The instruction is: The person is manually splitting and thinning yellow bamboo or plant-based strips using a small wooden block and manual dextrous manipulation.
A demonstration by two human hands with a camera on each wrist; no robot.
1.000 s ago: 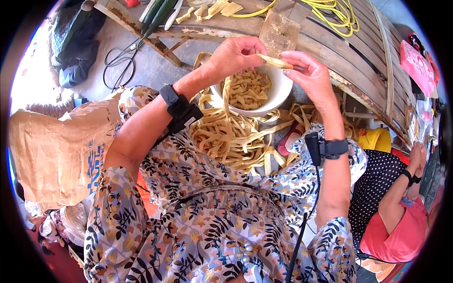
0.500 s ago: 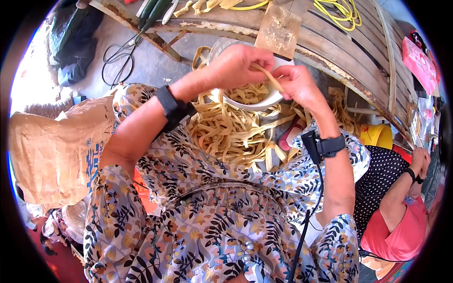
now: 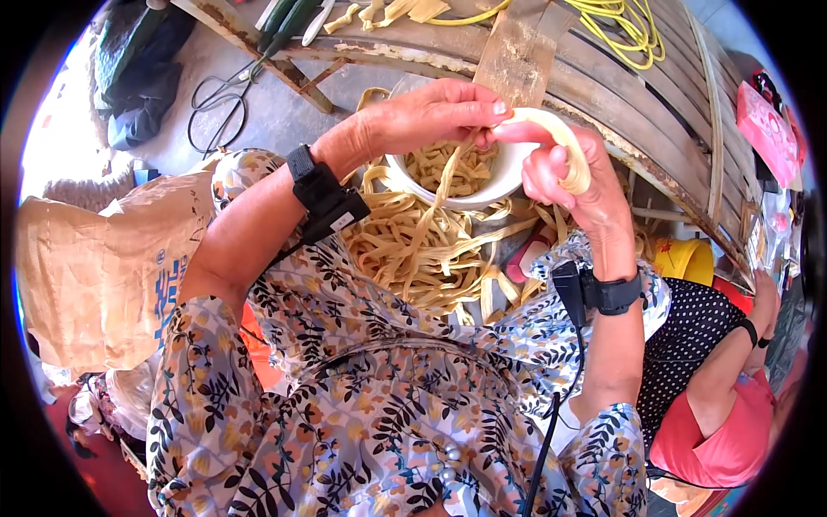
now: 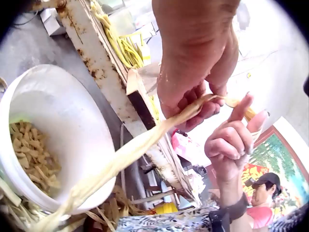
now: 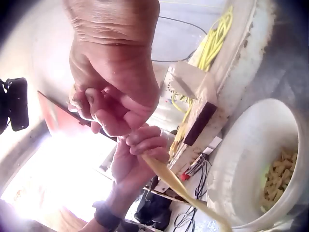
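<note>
A long, flat, pale-yellow strip (image 3: 573,159), like tofu skin, is stretched between the hands above a white bucket (image 3: 508,177). The left hand (image 3: 431,119) pinches it between thumb and fingertips, and its tail (image 4: 130,150) hangs down past the bucket in the left wrist view. Around the right hand (image 3: 594,194) the strip bends in a loop over the index finger, the other fingers curled in. The fingertips of both hands meet. Inside the bucket are many short, folded yellow pieces (image 3: 448,172). Loose strips (image 3: 413,250) lie heaped below it.
A slatted wooden bench (image 3: 637,112) with a rusty edge stands beyond the bucket, bearing a board (image 3: 517,56) and coiled yellow cord (image 3: 633,34). A brown paper bag (image 3: 112,276) sits at left. A yellow bucket (image 3: 685,258) and another person (image 3: 719,414) are at right.
A second ago the strip was held short between both hands. The hands dipped and turned, and now the strip is looped round the right hand's fingers, with the left fingertips at its end.
</note>
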